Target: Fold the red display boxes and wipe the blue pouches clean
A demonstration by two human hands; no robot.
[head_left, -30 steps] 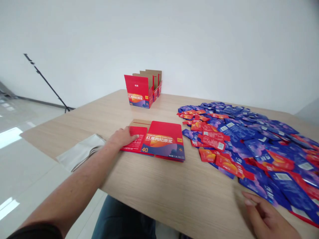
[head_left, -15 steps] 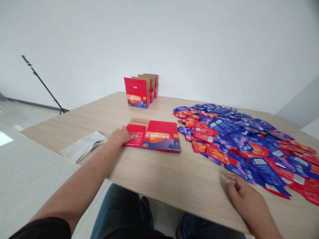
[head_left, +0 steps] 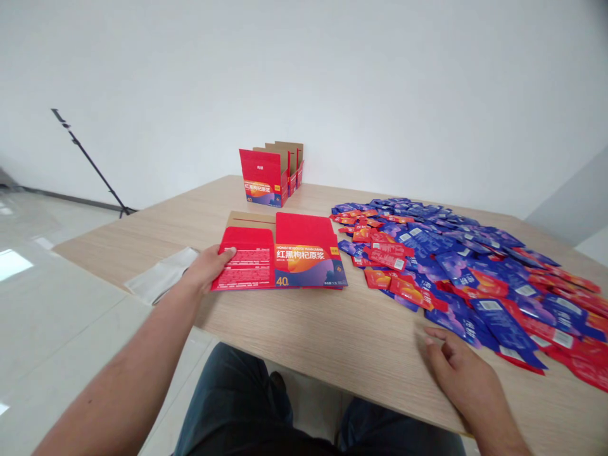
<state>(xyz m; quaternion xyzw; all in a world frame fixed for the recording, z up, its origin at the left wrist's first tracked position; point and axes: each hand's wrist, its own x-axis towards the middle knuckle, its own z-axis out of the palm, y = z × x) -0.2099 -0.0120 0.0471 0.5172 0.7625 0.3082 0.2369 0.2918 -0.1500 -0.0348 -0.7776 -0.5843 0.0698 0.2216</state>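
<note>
My left hand [head_left: 208, 261] grips the left edge of a flattened red and purple carton [head_left: 304, 256], thumb on top and fingers underneath. The carton's left part is raised and tilted towards me. Beneath its right front edge shows the rim of at least one more flat carton. My right hand [head_left: 468, 380] rests on the table near the front edge, fingers loosely curled in, with nothing visible in it. Just beyond it spreads a heap of red and purple sachets [head_left: 441, 253].
Several erected red cartons [head_left: 261, 177] with raised lids stand in a row at the back of the table [head_left: 294, 329]. A folded pale cloth [head_left: 164, 275] lies by the left edge. A black stand [head_left: 95, 164] leans on the floor at left, and a white wall rises behind.
My left hand has moved left and closed on the carton's left edge. The carton has risen and shifted left on that side. My right hand has stayed nearly still.
</note>
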